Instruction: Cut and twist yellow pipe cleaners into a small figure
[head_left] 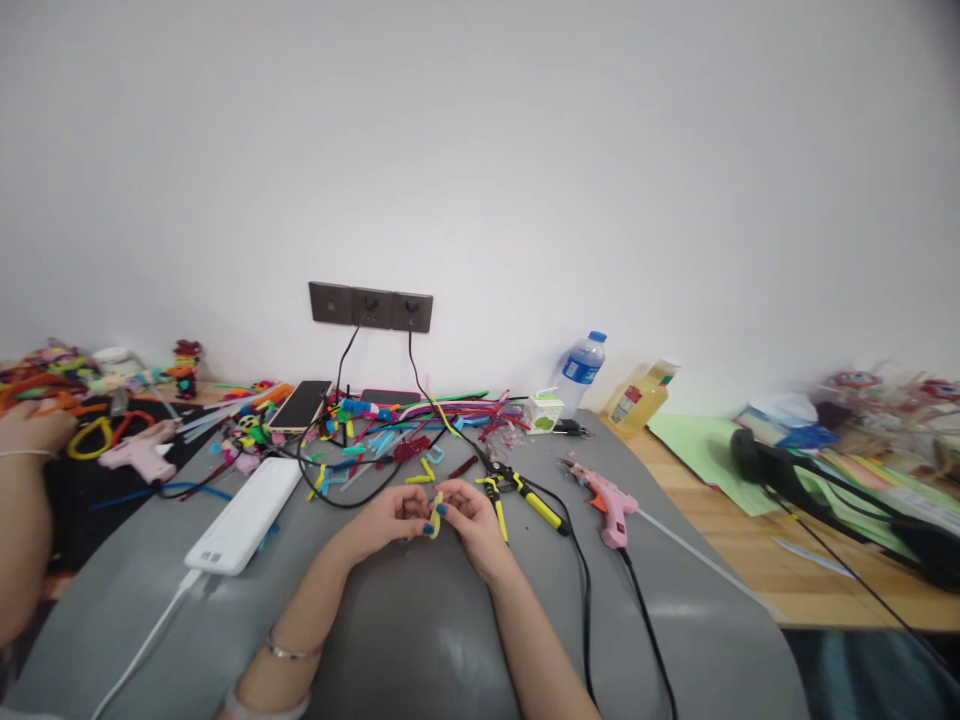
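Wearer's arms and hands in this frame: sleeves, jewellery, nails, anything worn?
Both forearms are bare, no sleeves in view. The left hand arm has a thin metal bangle at the wrist, with a pale band nearer the lower edge. Blue nail polish shows on fingertips of both hands. The right hand shows no ring or watch; no gloves.

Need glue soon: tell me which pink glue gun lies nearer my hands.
The pink hot-glue gun with orange trigger, right of the right hand; the other pink glue gun lies far left.

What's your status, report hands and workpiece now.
Left hand and right hand together, fingers pinching a yellow pipe cleaner piece. Yellow-handled pliers just right. Pink glue gun further right, untouched.
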